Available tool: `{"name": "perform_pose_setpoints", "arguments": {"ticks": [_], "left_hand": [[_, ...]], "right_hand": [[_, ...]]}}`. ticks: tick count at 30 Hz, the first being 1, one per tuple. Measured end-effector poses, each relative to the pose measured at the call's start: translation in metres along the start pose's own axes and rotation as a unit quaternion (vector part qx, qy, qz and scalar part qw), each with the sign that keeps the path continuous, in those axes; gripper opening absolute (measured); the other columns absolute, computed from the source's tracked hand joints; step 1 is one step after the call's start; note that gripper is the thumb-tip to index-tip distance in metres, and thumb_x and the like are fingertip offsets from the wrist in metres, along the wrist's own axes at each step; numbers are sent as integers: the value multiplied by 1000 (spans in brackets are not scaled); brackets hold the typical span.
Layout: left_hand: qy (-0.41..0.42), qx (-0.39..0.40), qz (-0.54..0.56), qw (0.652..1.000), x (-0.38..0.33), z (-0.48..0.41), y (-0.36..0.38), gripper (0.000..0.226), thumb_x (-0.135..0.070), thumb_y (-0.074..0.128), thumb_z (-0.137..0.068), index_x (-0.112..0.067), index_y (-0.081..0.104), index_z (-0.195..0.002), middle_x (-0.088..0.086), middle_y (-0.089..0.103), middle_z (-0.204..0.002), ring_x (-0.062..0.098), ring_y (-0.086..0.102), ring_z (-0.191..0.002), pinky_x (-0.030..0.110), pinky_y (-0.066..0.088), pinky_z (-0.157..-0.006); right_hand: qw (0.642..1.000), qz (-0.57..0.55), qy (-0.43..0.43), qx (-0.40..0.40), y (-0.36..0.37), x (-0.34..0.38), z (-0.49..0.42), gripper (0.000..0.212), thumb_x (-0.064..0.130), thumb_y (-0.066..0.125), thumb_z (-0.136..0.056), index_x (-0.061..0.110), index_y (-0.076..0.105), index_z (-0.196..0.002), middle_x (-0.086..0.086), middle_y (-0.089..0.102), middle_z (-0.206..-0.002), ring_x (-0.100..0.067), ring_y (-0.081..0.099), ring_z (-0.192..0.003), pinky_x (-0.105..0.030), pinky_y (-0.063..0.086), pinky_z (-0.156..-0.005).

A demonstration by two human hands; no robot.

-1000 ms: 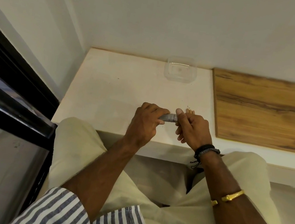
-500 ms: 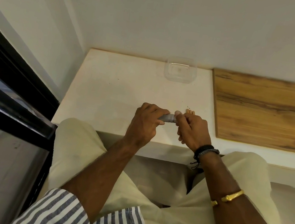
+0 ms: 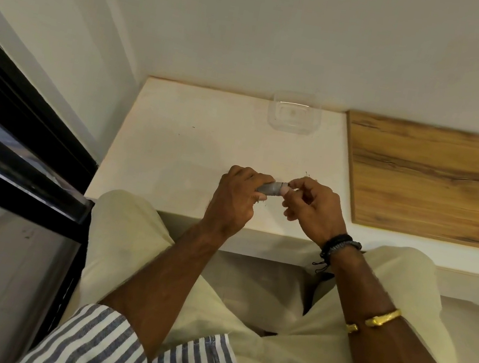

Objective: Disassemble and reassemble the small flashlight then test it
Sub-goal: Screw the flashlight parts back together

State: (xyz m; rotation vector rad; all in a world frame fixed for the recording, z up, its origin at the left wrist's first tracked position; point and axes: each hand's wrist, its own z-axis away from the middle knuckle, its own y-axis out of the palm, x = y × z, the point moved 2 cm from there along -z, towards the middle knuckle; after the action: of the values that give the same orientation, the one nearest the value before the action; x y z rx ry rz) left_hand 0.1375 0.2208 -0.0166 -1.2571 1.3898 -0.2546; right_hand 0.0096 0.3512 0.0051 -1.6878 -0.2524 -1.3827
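Observation:
A small grey flashlight (image 3: pixel 272 188) lies level between both hands, just above the near part of the white counter (image 3: pixel 192 154). My left hand (image 3: pixel 236 201) is wrapped around its left part, hiding most of the body. My right hand (image 3: pixel 311 207) pinches its right end between thumb and fingertips, the other fingers curled loosely. A thin dark seam shows on the flashlight near the right end.
A clear plastic container (image 3: pixel 294 116) stands at the back of the counter against the wall. A wooden board (image 3: pixel 441 180) covers the counter's right side. A black-framed glass panel (image 3: pixel 15 150) runs along the left. My knees sit under the counter's front edge.
My right hand has turned and shifted its fingers on the flashlight's right end, now holding it with the fingertips. The left hand has kept its grip and place.

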Motion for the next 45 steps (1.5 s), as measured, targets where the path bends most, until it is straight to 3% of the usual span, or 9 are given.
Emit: {"name": "perform_pose_setpoints", "arguments": {"ticks": [4, 7, 10, 15, 24, 28, 32, 39, 45], "left_hand": [[32, 5, -5, 999, -5, 0, 1, 37, -3, 73, -86, -6, 68, -122, 13, 73, -111, 33, 61, -101, 42, 50, -86], [20, -1, 1, 1000, -1, 0, 3, 35, -4, 71, -88, -9, 68, -123, 10, 72, -111, 31, 59, -101, 42, 50, -85], [-9, 0, 3, 1000, 4, 0, 3, 39, -3, 72, -87, -10, 67, -124, 10, 72, -112, 29, 59, -101, 44, 52, -85], [-5, 9, 2, 1000, 4, 0, 4, 37, -3, 70, -87, -12, 67, -123, 9, 72, -108, 29, 57, -96, 45, 51, -81], [31, 7, -10, 999, -2, -1, 4, 37, -5, 72, -88, -12, 67, -124, 9, 72, -111, 28, 58, -100, 41, 49, -85], [4, 18, -3, 1000, 5, -1, 5, 39, -2, 67, -89, -15, 65, -125, 8, 71, -107, 26, 56, -96, 43, 52, -79], [1, 28, -4, 1000, 4, -2, 5, 39, -2, 66, -90, -13, 65, -127, 10, 71, -107, 27, 54, -96, 42, 50, -79], [33, -1, -12, 999, -1, -2, 2, 35, -3, 69, -88, -12, 67, -121, 8, 72, -107, 27, 58, -98, 40, 49, -82], [15, 32, 84, 996, 5, -3, 2, 31, -5, 57, -96, -5, 65, -125, 15, 72, -104, 29, 61, -91, 43, 53, -81]], "right_hand": [[996, 70, 46, -17, 1, 2, 3, 55, 62, 47, -99, 18, 66, -71, 2, 66, -55, -9, 63, -42, -27, 56, -52], [998, 32, 52, -1, 0, 2, 3, 49, 65, 53, -94, 19, 69, -92, -2, 73, -76, -12, 71, -56, -33, 63, -61], [999, -15, -6, 38, -2, 3, 1, 45, 36, 78, -89, 25, 61, -128, 2, 71, -111, -15, 76, -77, -34, 64, -73], [999, -4, -31, 9, 0, 0, -1, 26, 11, 73, -93, 12, 72, -119, -10, 74, -103, -21, 76, -79, -44, 65, -75], [997, 53, 45, -32, 0, 0, 2, 59, 63, 43, -100, 13, 70, -81, -5, 72, -62, -17, 69, -48, -36, 62, -57], [1000, -9, -13, 23, -2, -2, -1, 40, 41, 71, -93, 23, 61, -128, 0, 72, -106, -15, 75, -77, -34, 64, -67], [998, 31, -60, 7, 1, -4, -1, 27, 17, 74, -93, 19, 70, -119, -2, 72, -103, -17, 73, -81, -40, 66, -72], [992, 122, -20, -27, 3, -3, -1, 48, 54, 50, -101, 14, 70, -82, 3, 69, -62, -13, 68, -52, -40, 63, -65], [985, 145, -81, -42, 6, 0, -1, 50, 66, 45, -97, 19, 60, -98, -1, 67, -76, -21, 64, -69, -37, 53, -64]]}}
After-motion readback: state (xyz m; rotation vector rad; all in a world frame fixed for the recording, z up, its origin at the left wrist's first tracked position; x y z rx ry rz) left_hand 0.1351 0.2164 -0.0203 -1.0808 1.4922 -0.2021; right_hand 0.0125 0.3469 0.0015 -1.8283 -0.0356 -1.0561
